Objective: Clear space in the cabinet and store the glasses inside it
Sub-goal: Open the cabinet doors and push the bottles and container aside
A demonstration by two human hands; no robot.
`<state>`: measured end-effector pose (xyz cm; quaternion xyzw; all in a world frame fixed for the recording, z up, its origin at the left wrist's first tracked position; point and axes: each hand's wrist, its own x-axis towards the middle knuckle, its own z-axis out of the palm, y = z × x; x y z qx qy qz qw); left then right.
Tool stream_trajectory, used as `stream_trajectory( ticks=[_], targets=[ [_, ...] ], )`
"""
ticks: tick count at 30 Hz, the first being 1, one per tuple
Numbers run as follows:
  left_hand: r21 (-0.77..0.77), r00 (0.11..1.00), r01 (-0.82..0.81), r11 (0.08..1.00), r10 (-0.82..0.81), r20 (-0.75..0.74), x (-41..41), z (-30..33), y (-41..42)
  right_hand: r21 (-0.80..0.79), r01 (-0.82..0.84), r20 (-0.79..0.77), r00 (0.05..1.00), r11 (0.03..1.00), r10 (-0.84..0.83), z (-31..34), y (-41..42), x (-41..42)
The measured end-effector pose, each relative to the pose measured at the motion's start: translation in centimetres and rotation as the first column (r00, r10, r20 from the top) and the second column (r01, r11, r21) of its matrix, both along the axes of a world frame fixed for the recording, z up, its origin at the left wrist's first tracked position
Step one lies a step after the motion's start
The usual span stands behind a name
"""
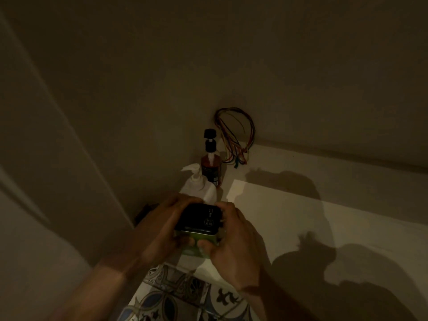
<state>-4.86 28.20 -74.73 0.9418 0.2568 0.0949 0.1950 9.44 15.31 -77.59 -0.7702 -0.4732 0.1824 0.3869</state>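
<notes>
Cabinet shelf: pale and dimly lit, running from the corner out to the right; dark shadows of a person fall across it.
Glasses: I cannot make out any in this view.
Held tin: small box with a black lid bearing pale print and a green body below; it sits low in the view, just in front of the white pump bottle, gripped between both hands.
Left hand: fingers curled round the left side and far edge of the tin, thumb tucked under it.
Right hand: fingers curled over the right side of the tin, thumb pressed against its green front.
White pump bottle: stands upright just behind the tin, its base hidden by the hands, nozzle pointing left.
Dark bottle: amber, with a black cap and a dark label; upright right behind the white pump bottle, near the corner.
Coloured wires: a looped bundle against the back wall, just right of the dark bottle.
Patterned tiles: blue, black and white floor below the tin, between the forearms.
Left wall: plain panel left of the bottles.
</notes>
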Motion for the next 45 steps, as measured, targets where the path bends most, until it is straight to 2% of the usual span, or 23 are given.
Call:
stream_trajectory(
  ticks=[5, 19, 24, 29, 35, 39, 45],
  targets=[
    [-0.008, 0.999, -0.032, 0.999, 0.032, -0.038, 0.4, -0.3, 0.7, -0.031, 0.033, -0.009, 0.999, 0.999, -0.033, -0.2, 0.9, -1.0],
    [0.138, 0.993, -0.106, 0.985, 0.112, -0.036, 0.4, -1.0, 0.1, -0.071, 0.031, 0.014, 0.999, 0.997, -0.031, -0.4, 1.7, -1.7],
    [0.231, 0.982, -0.148, 0.962, 0.17, -0.078, 0.4, -0.7, -0.8, -0.088, 0.004, 0.015, 1.0, 0.996, -0.003, -0.2, 1.3, -1.6],
    [0.236, 0.988, -0.119, 0.964, 0.138, -0.064, 0.3, 0.4, -2.1, -0.1, 0.023, 0.032, 0.999, 0.995, -0.02, -0.2, 0.0, -0.4],
    [0.244, 0.995, -0.095, 0.965, 0.099, -0.006, 0.8, 1.5, -4.6, -0.259, 0.076, 0.122, 0.992, 0.963, -0.045, 0.5, -2.6, 1.9],
    [0.274, 0.999, -0.026, 0.961, 0.035, -0.026, 2.8, 2.3, -7.2, -0.369, 0.141, 0.207, 0.976, 0.919, -0.067, 1.5, -4.6, 3.6],
    [0.083, 0.981, 0.049, 0.995, -0.033, -0.189, 6.1, 3.9, -10.6, -0.52, 0.211, 0.321, 0.946, 0.828, -0.04, 4.6, -8.7, 6.7]
  ],
)
